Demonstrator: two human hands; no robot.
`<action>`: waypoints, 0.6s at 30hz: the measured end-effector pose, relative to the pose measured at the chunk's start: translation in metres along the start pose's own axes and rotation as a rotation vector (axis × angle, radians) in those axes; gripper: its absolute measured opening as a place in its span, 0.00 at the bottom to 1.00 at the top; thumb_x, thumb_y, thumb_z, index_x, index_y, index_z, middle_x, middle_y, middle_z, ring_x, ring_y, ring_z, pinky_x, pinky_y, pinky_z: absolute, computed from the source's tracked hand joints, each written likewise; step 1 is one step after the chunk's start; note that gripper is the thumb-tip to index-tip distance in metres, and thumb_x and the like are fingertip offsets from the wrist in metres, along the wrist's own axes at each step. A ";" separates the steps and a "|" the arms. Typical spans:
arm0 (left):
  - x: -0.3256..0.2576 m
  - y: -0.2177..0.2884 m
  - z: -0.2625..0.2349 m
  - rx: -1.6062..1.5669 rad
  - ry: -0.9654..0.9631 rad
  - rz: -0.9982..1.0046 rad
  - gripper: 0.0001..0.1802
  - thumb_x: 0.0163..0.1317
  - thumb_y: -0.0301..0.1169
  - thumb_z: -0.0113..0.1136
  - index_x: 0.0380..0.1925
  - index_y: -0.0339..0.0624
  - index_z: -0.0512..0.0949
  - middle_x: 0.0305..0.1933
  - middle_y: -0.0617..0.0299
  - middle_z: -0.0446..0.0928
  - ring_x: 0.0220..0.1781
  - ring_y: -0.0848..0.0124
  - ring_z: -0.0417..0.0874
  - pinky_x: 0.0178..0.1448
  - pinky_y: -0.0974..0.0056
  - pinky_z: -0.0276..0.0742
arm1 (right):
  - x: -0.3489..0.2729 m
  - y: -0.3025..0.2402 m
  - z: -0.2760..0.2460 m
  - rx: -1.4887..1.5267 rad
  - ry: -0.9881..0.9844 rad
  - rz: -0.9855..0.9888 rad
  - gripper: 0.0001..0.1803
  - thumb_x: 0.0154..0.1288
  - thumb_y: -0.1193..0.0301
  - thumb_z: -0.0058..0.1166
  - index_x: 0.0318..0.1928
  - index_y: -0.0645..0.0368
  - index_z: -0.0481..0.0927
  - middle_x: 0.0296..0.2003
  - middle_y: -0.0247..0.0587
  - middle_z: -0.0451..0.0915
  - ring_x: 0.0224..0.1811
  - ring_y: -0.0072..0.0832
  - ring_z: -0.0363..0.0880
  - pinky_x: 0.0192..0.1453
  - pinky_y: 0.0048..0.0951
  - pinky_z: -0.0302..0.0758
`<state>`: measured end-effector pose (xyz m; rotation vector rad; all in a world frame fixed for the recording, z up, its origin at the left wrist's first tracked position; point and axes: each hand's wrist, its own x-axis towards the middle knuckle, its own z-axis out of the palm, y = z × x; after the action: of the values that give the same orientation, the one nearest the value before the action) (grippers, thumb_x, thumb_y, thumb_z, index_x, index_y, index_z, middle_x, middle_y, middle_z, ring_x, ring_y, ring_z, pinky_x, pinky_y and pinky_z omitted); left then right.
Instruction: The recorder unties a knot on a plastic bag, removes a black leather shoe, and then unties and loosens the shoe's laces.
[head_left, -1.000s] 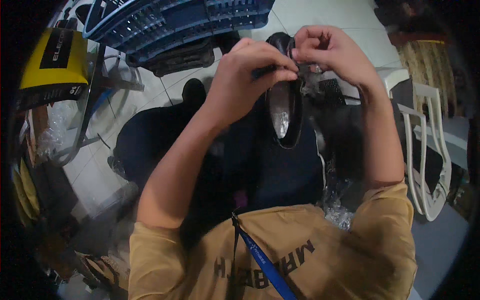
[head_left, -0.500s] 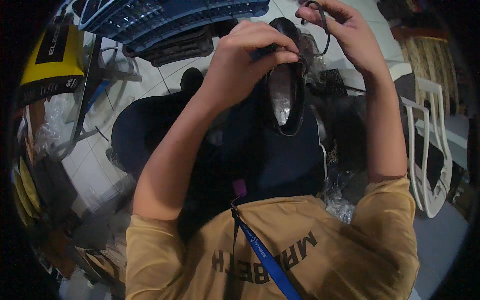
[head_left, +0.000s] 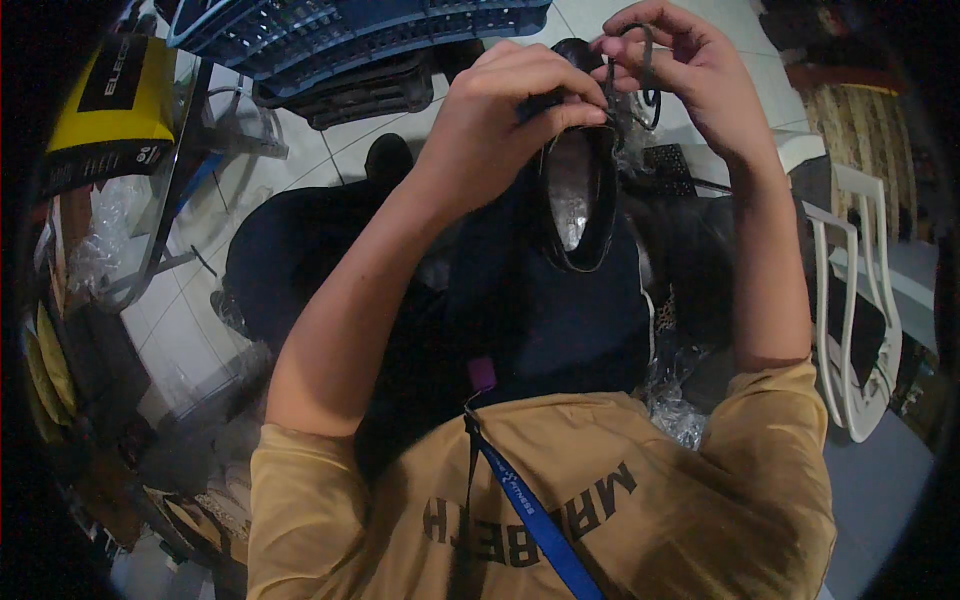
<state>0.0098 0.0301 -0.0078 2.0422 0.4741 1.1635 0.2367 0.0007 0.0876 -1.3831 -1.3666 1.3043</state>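
A black shoe [head_left: 604, 225] with a pale insole rests on my lap, its opening facing up and its toe pointing away from me. My left hand [head_left: 515, 100] is closed in a pinch at the front edge of the shoe's opening, covering part of it. Higher and to the right, my right hand [head_left: 695, 80] pinches a thin black cord [head_left: 651, 100] that curls in a loop beside the fingers. The cord runs down toward the shoe near my left fingertips; where it joins is hard to make out.
Beyond my knees stand a blue plastic crate [head_left: 360, 45] and a black crate [head_left: 365, 95]. At far left is a yellow and black box [head_left: 110, 115] by a metal frame. A white chair frame [head_left: 880, 300] stands on the right. Crumpled clear plastic [head_left: 680, 415] lies beside my lap.
My right hand has moved slightly left and down, closer to my left hand. The cord's loop is now tighter. My left hand keeps its pinch on the shoe.
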 end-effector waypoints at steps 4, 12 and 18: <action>0.000 -0.002 0.000 0.003 0.005 0.026 0.09 0.63 0.26 0.77 0.43 0.39 0.90 0.43 0.59 0.89 0.49 0.63 0.85 0.56 0.59 0.78 | 0.005 0.011 -0.001 -0.038 -0.024 0.064 0.10 0.75 0.77 0.65 0.53 0.65 0.84 0.42 0.38 0.89 0.40 0.23 0.88 0.49 0.27 0.85; 0.000 -0.002 -0.001 0.006 0.009 0.028 0.10 0.63 0.26 0.77 0.43 0.38 0.89 0.45 0.59 0.89 0.51 0.62 0.87 0.59 0.61 0.79 | 0.013 0.030 -0.017 -0.219 -0.232 0.023 0.13 0.72 0.74 0.67 0.54 0.65 0.86 0.45 0.37 0.90 0.49 0.23 0.87 0.59 0.27 0.81; 0.001 -0.006 0.001 0.010 0.025 0.053 0.10 0.63 0.27 0.77 0.44 0.39 0.89 0.45 0.59 0.89 0.51 0.63 0.87 0.59 0.61 0.79 | 0.010 0.021 -0.001 -0.055 -0.084 -0.006 0.10 0.72 0.76 0.69 0.50 0.66 0.86 0.42 0.38 0.91 0.44 0.21 0.89 0.54 0.25 0.84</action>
<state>0.0110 0.0340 -0.0120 2.0623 0.4413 1.2212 0.2409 0.0084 0.0664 -1.3737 -1.4715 1.3428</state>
